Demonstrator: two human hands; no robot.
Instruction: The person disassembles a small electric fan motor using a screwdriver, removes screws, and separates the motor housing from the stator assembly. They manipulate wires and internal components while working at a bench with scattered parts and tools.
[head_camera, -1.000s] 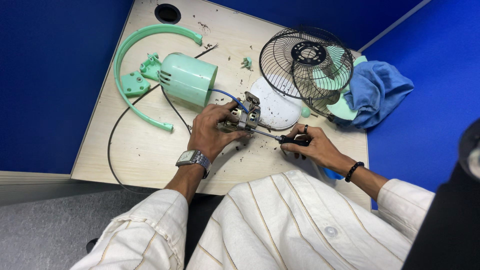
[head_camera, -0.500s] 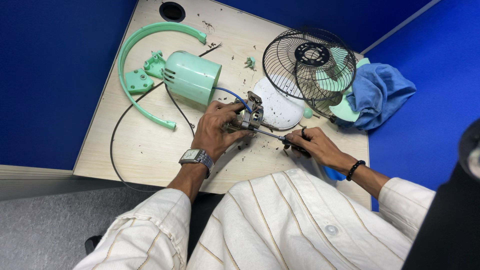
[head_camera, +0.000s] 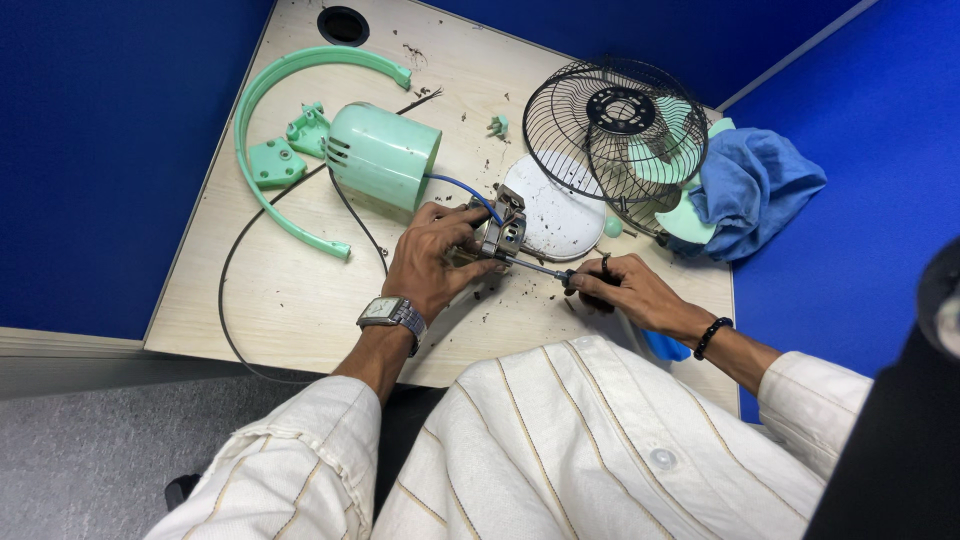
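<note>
A person's left hand (head_camera: 432, 255) is gripping a small metal fan motor (head_camera: 503, 228) at the desk's (head_camera: 300, 300) middle, fingers clamped round it; the right hand (head_camera: 625, 288), fingers closed on a screwdriver (head_camera: 560, 272), is driving it in. Keeping the shaft square would prevent slipping

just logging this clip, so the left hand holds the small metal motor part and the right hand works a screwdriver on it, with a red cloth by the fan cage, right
Not quite: the cloth by the fan cage is blue, not red, as the head view shows. The rest holds: the left hand holds the small metal motor part and the right hand works a screwdriver on it.
</note>
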